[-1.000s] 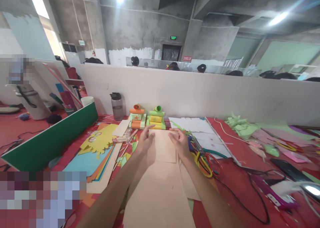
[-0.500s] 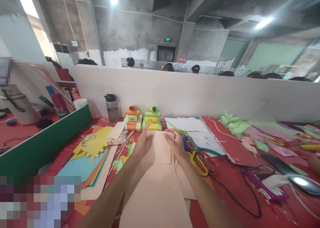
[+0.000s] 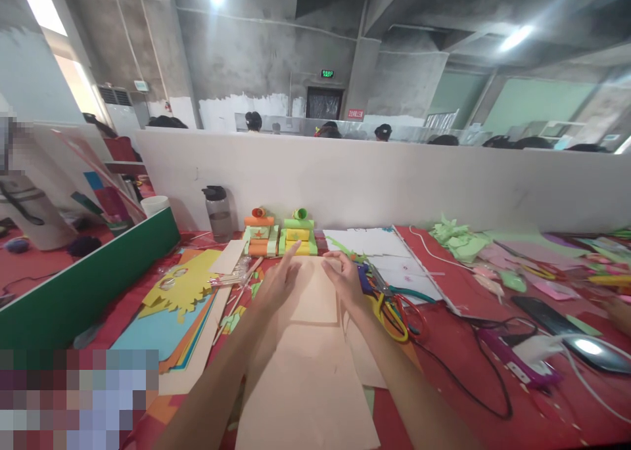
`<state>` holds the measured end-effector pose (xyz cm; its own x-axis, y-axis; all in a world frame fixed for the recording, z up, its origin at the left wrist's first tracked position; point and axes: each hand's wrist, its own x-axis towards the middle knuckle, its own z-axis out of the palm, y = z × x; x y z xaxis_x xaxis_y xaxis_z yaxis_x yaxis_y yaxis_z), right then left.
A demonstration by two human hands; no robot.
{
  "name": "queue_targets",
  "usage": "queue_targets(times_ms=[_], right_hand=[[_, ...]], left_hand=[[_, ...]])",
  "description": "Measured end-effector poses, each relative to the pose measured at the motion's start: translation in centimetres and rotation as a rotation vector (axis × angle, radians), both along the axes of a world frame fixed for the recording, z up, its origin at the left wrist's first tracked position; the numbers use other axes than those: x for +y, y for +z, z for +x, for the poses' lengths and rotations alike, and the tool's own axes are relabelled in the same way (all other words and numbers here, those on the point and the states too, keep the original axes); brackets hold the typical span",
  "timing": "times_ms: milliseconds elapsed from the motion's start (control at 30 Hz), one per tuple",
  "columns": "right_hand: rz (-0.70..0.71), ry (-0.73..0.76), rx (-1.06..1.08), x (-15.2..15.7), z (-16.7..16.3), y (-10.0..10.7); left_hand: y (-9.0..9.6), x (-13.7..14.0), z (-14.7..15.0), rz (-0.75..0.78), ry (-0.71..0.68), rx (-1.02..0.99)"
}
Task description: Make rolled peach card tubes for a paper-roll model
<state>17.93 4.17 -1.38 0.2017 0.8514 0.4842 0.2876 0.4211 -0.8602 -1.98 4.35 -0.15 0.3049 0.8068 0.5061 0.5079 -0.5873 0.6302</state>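
A small peach-coloured sheet of paper lies over a longer sheet of the same colour in front of me. At the small sheet's upper left edge is my left hand, its index finger stretched out and its other fingers closed along the paper, partly hidden. My right hand pinches the upper right corner between thumb and curled fingers. Just beyond stand two layered paper models with rolled tubes on top, one orange and one green and yellow.
Left are coloured sheets, a yellow paper cut-out, a green divider and a bottle. To the right lie scissors, white drawn-on sheets, a purple power strip and a phone. A white partition runs behind.
The small sheet now shows as a wider flat rectangle between my hands, where only a narrow strip of its edge stood out before. Both hands stay nearly in place; the view has shifted slightly.
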Motion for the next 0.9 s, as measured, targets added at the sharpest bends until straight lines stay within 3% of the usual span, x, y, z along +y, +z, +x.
queue_targets(times_ms=[367,567,900], right_hand=[[0.036,0.066,-0.059,-0.5,-0.2,0.6],[0.019,0.138,-0.090,-0.7,-0.4,0.6],[0.018,0.108,-0.119,-1.1,-0.5,1.0]], left_hand=[[-0.2,0.6,0.0,-0.114,0.018,0.014],[-0.5,0.9,-0.2,-0.111,0.005,-0.013],[-0.9,1.3,-0.1,-0.089,0.004,-0.058]])
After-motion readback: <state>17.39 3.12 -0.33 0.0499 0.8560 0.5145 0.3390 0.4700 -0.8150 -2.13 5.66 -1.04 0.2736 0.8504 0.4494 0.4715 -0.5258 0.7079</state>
